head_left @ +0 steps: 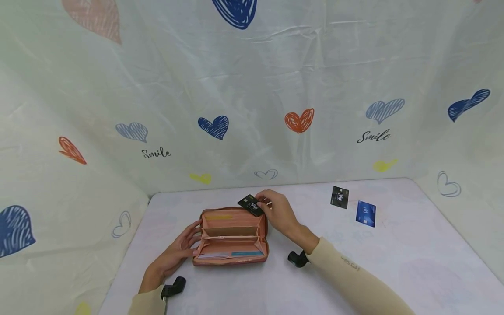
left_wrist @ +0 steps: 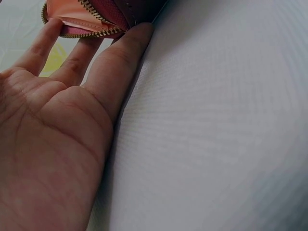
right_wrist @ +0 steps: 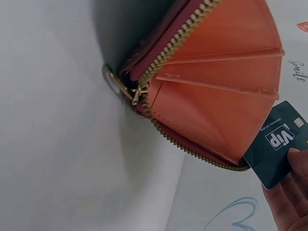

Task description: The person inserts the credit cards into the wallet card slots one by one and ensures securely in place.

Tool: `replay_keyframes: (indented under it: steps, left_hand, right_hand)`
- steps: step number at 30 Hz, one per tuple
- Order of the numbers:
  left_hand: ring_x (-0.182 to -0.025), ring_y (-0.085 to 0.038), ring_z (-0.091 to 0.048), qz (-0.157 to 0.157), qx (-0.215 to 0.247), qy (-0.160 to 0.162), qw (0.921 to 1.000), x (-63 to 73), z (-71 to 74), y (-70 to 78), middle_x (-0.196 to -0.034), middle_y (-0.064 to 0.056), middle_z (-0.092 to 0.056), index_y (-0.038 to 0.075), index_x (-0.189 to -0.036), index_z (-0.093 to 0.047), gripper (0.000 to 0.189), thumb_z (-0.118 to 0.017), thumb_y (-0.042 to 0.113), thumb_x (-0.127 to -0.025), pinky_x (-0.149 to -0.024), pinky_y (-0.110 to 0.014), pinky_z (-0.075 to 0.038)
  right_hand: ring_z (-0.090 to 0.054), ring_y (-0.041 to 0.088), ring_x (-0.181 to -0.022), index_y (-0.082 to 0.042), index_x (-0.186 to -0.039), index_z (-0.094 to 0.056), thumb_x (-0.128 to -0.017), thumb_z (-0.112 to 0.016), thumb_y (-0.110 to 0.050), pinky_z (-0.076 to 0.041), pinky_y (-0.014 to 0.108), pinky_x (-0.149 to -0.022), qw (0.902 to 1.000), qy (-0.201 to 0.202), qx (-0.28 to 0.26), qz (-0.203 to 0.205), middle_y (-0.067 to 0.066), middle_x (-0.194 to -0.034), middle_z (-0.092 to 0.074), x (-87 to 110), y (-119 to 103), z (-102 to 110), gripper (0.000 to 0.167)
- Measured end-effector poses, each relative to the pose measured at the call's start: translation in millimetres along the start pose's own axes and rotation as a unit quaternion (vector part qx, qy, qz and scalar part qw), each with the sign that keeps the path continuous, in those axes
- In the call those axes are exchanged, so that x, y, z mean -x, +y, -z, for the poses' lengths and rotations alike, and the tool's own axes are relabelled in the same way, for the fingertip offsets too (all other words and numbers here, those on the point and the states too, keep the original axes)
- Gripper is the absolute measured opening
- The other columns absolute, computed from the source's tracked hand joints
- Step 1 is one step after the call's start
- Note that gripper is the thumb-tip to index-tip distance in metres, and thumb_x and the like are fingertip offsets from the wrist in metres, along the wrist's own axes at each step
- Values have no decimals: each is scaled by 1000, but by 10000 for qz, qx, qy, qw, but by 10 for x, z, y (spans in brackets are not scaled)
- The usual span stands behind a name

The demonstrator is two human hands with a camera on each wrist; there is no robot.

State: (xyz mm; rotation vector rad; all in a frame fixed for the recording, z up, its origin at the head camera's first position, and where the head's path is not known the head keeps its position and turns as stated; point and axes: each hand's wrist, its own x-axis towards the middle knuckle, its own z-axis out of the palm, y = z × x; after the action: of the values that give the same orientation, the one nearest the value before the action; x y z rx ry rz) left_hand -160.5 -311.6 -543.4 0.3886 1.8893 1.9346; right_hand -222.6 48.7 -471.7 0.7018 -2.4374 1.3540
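Note:
An unzipped coral-pink wallet (head_left: 233, 233) lies spread on the table, its fold-out compartments facing up. My left hand (head_left: 178, 249) rests against its left side; in the left wrist view the fairly straight fingers (left_wrist: 115, 60) touch the zipped edge. Between thumb and fingers, my right hand (head_left: 279, 213) pinches a black VIP card (head_left: 250, 204) over the wallet's far right corner. In the right wrist view, that card (right_wrist: 275, 147) overlaps the end of the back compartment, beside the brass zipper (right_wrist: 185, 150). Several cards, including a blue one (head_left: 246, 253), sit in the near slots.
Another black VIP card (head_left: 339, 197) and a blue card (head_left: 365, 213) lie on the table's right side. A white sheet printed with hearts hangs behind the table (head_left: 393, 267). Each wrist wears a small black camera (head_left: 298, 259).

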Motion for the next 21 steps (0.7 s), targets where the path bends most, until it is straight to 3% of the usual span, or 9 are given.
replay_keyframes:
  steps: [9,21]
  left_hand:
    - [-135,0,-51,214,-78,123,9997,-18,-14,35,-156,9,-38,12,-169,-18,92,-74,8,-96,-108,-22,-46]
    - [-135,-1,-51,201,-124,149,9996,-23,-9,6,-154,13,-39,14,-169,-19,91,-73,8,-96,-109,-23,-46]
  right_hand:
    - [-73,21,-95,-5,-111,-75,-96,-74,2,-62,35,-78,9977,-118,589,300,8,-108,-75,-16,43,-37,17]
    - [-73,18,-97,-10,-112,-78,-97,-72,0,-62,38,-84,9884,-565,1327,468,3,-105,-74,-75,-9,-85,19]
